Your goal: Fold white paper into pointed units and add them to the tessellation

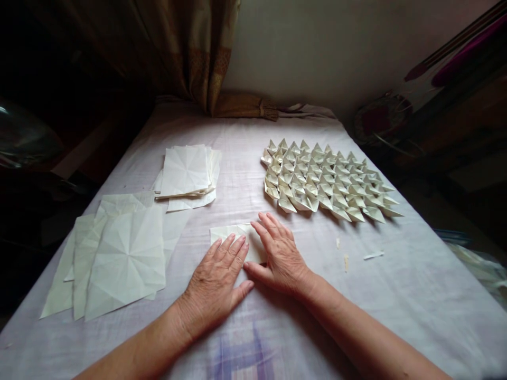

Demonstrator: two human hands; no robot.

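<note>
Pressing on the creased paper [255,249] was shared by the left hand [216,269] and right hand [280,256], fingers nearly together, thumbs apart, seemingly for steadiness.

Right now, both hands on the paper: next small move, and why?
Probably run the left hand along the paper to flatten it, with the right hand steadying its right side. Both hands rest on it, and it looks folded, showing less height than the creased sheets on the left.
</note>
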